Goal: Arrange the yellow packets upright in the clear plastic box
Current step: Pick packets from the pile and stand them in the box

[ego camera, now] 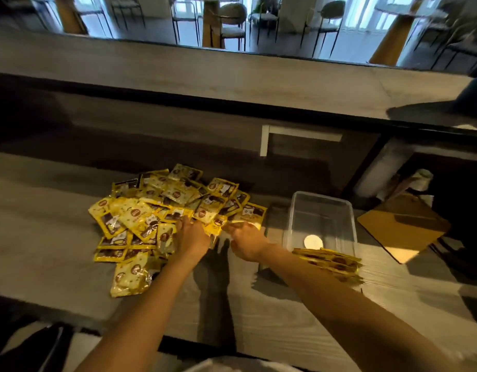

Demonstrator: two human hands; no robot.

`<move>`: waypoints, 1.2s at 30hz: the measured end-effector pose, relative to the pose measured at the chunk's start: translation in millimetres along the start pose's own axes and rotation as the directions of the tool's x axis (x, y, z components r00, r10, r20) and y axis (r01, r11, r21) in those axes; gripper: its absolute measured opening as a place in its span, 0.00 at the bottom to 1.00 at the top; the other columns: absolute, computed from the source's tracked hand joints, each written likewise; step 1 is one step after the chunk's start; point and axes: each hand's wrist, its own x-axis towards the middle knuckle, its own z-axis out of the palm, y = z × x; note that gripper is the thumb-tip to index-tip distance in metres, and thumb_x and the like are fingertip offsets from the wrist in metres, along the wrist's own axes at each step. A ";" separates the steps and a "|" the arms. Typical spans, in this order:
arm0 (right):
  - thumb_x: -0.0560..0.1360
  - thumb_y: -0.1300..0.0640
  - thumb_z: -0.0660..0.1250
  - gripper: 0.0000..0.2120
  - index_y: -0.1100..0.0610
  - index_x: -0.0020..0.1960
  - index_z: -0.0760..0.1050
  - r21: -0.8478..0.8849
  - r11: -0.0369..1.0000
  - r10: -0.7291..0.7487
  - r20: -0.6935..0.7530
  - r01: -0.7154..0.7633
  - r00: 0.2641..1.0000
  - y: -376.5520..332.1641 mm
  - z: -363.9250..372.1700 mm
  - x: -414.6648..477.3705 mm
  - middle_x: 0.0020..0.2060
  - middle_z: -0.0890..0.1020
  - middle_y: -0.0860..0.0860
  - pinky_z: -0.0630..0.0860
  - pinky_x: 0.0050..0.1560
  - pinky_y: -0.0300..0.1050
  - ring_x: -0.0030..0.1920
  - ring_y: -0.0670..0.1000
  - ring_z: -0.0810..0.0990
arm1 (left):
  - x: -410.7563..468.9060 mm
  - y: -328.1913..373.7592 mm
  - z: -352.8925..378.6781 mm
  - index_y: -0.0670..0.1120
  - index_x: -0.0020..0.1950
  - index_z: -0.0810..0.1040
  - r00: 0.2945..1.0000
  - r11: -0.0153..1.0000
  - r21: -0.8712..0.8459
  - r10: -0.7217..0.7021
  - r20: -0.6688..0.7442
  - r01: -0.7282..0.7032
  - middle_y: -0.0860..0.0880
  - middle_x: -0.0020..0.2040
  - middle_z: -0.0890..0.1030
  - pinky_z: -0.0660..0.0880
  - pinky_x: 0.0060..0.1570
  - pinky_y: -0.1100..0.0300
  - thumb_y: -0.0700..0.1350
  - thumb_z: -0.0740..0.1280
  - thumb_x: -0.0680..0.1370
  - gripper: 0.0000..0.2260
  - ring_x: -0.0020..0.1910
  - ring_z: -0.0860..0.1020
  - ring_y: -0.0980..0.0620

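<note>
In the clear box — packets stand edgewise, long axes crosswise.

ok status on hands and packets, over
left grip and right grip at the packet pile, hold unclear. few packets upright in clear box. nothing blocking the box.

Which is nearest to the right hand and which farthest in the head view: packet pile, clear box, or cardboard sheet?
1. packet pile, at the right hand, ahead-left.
2. clear box, just to its right.
3. cardboard sheet, beyond the box.
</note>
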 end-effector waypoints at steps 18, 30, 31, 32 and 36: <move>0.79 0.58 0.58 0.16 0.63 0.64 0.70 -0.256 0.967 0.039 0.176 0.007 0.984 -27.7 32.7 12.0 0.63 0.74 0.61 0.68 0.64 0.52 0.64 0.60 0.72 | 0.7 -43.1 36.7 0.43 0.52 0.79 0.988 0.987 -0.040 0.154 0.022 -0.153 0.44 0.54 0.80 0.72 0.52 0.55 0.42 0.58 0.79 0.11 0.53 0.78 0.46; 0.78 0.59 0.62 0.38 0.53 0.77 0.39 -0.128 0.991 0.073 0.258 -0.041 0.963 4.1 33.8 30.0 0.77 0.43 0.52 0.49 0.75 0.61 0.77 0.56 0.39 | 3.5 -48.7 48.0 0.45 0.75 0.53 0.991 0.998 -0.015 0.058 0.122 -0.056 0.43 0.72 0.60 0.60 0.69 0.51 0.52 0.73 0.70 0.42 0.72 0.59 0.41; 0.77 0.58 0.63 0.39 0.53 0.77 0.40 -0.136 0.990 0.069 0.253 -0.035 0.965 3.5 32.7 29.4 0.78 0.45 0.53 0.49 0.75 0.61 0.77 0.56 0.41 | 3.6 -47.8 45.8 0.44 0.75 0.53 0.992 0.998 -0.037 0.050 0.118 -0.046 0.42 0.71 0.60 0.61 0.69 0.51 0.51 0.74 0.69 0.43 0.71 0.59 0.41; 0.76 0.57 0.65 0.40 0.54 0.77 0.42 -0.150 0.988 0.072 0.232 -0.037 0.970 2.4 32.3 29.6 0.77 0.49 0.55 0.50 0.75 0.60 0.77 0.58 0.44 | 3.4 -46.9 42.8 0.44 0.74 0.54 0.993 0.997 -0.067 0.041 0.111 -0.034 0.42 0.71 0.60 0.62 0.68 0.52 0.49 0.75 0.68 0.43 0.71 0.60 0.41; 0.67 0.47 0.74 0.47 0.58 0.76 0.50 -0.200 0.975 0.142 0.227 -0.097 0.963 -2.8 30.3 30.6 0.73 0.58 0.59 0.58 0.73 0.59 0.74 0.62 0.55 | 4.9 -45.1 29.4 0.42 0.73 0.58 0.988 0.993 -0.115 0.027 0.153 -0.009 0.42 0.71 0.60 0.68 0.64 0.52 0.45 0.75 0.70 0.37 0.69 0.65 0.41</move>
